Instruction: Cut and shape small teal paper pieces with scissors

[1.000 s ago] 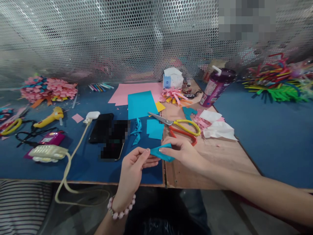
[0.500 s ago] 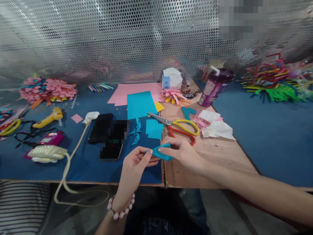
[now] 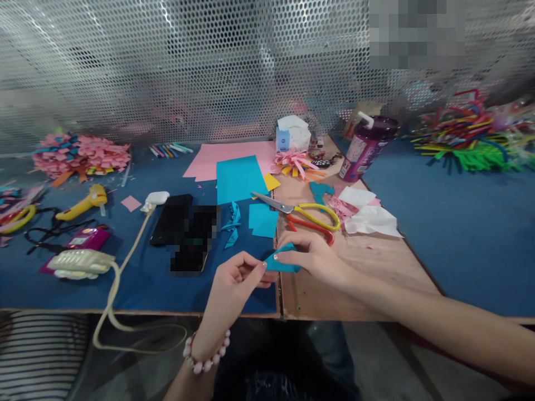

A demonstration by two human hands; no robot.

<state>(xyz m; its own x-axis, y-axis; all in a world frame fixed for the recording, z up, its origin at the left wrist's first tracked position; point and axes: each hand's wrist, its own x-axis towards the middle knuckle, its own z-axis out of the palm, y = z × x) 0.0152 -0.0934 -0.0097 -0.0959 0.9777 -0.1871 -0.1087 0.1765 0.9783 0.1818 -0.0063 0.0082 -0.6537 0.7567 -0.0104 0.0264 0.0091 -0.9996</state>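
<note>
Above the front edge of the table, a folded piece of blue paper (image 3: 286,263) is held between my two hands. My left hand (image 3: 239,281) pinches its left corner between thumb and fingers. My right hand (image 3: 314,260) grips the right part, thumb on top and fingers behind. Just beyond my hands lie small blue paper squares (image 3: 263,220) and scissors (image 3: 298,210) with one yellow and one red handle. Left of the squares are folded blue paper pieces (image 3: 232,224). A larger blue sheet (image 3: 238,178) rests on pink paper (image 3: 205,161) farther back.
Two dark phones (image 3: 172,219) and a power strip (image 3: 81,260) with a looping cord lie left, near a yellow glue gun (image 3: 86,203). A purple cup (image 3: 364,149) with a straw, crumpled tissue (image 3: 373,221) and a tissue box (image 3: 292,136) stand right and back. Perforated metal closes the rear.
Both hands have shifted slightly to the right with the blue paper. Its left end now looks more pointed, and the fingers have moved a little on it.
</note>
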